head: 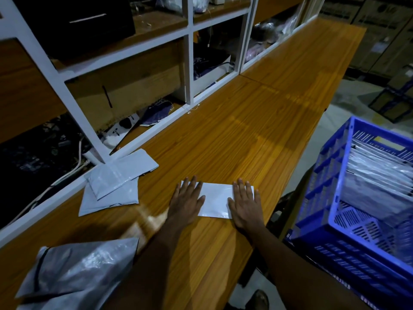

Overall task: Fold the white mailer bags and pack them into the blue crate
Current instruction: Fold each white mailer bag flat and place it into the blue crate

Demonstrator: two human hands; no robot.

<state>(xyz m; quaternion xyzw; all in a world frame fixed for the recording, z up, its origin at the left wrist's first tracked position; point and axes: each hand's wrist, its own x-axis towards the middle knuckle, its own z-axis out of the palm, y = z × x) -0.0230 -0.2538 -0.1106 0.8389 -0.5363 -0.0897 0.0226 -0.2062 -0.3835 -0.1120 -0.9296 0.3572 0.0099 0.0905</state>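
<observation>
A folded white mailer bag [215, 199] lies flat on the wooden counter [257, 121] in front of me. My left hand [186, 201] rests palm down on its left end, fingers spread. My right hand [244, 203] presses flat on its right end, also with fingers apart. Neither hand grips anything. Off the counter's right edge stands the blue crate [335, 204], holding several folded white bags [380, 182] stacked upright. A small pile of unfolded mailer bags [116, 182] lies at the counter's left.
A crumpled grey plastic bag [73, 276] sits at the near left corner of the counter. White shelving [190, 52] with boxes and cables runs along the counter's far left side. Cardboard boxes stand on the floor at the far right.
</observation>
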